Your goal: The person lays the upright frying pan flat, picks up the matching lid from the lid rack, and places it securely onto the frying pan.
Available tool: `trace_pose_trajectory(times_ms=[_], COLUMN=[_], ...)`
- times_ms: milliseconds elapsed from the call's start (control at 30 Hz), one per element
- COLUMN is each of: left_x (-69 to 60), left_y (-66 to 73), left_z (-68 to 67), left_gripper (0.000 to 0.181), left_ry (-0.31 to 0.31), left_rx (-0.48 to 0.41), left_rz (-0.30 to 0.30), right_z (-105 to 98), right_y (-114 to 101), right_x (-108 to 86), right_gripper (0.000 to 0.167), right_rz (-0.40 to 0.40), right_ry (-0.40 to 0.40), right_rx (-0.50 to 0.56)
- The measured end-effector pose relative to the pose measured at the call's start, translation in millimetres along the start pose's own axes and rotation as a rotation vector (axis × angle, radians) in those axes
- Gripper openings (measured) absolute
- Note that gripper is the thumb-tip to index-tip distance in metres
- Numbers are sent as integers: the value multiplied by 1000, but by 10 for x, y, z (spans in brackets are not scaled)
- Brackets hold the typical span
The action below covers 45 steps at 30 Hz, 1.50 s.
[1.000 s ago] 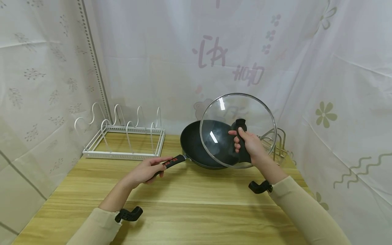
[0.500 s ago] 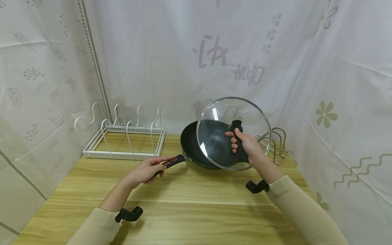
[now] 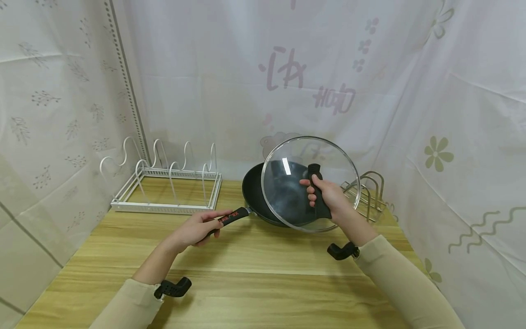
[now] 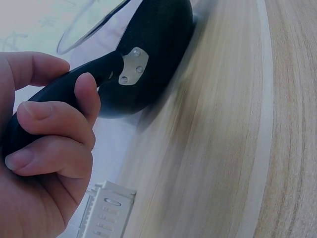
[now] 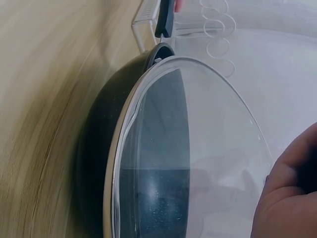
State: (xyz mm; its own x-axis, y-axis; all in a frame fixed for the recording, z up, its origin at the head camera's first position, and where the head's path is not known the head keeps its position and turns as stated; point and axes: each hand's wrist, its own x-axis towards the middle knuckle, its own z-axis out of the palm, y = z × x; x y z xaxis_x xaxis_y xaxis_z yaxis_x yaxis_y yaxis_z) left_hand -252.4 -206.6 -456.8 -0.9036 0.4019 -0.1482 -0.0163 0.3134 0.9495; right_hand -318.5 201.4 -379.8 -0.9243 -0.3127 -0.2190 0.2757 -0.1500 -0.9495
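A dark wok [image 3: 254, 187] stands on the wooden table, its black handle pointing toward the lower left. My left hand [image 3: 196, 230] grips that handle; in the left wrist view its fingers [image 4: 54, 119] curl round it. My right hand [image 3: 330, 196] holds the glass lid [image 3: 283, 151] by its tall black handle [image 3: 314, 170]. The lid is tilted, its face toward me, and overlaps the wok's right part in the head view. In the right wrist view the lid's rim [image 5: 116, 163] lies close along the wok's edge; whether they touch, I cannot tell.
On the left of the table stands a white wire rack [image 3: 164, 209] with tall curved dividers. Behind the right hand is a smaller metal rack [image 3: 376, 201], partly seen through the lid. Patterned curtains [image 3: 230, 91] hang round the table [image 3: 246, 288].
The right hand has carried the lid a little left and down over the wok, tilting it slightly. The left hand and the wok have stayed in place.
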Motion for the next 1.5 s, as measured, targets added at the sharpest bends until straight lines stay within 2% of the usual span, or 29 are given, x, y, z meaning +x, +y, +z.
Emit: trace_pose_trajectory(times_ms=[533,967,1500], left_x=[1,-14,1], left_y=[-16,-4,-4], left_z=[0,1,0], left_gripper=[54,55,54], left_ry=[5,3,7], left_rx=[-7,-4,-8], left_rz=[-4,-4,-7], right_z=[10,60,80], right_y=[0,-13,-68], right_x=[9,0,12], right_gripper=[44,44,47], right_rz=[43,69,116], right_ry=[-33,-40,-50], right_rx=[96,135,257])
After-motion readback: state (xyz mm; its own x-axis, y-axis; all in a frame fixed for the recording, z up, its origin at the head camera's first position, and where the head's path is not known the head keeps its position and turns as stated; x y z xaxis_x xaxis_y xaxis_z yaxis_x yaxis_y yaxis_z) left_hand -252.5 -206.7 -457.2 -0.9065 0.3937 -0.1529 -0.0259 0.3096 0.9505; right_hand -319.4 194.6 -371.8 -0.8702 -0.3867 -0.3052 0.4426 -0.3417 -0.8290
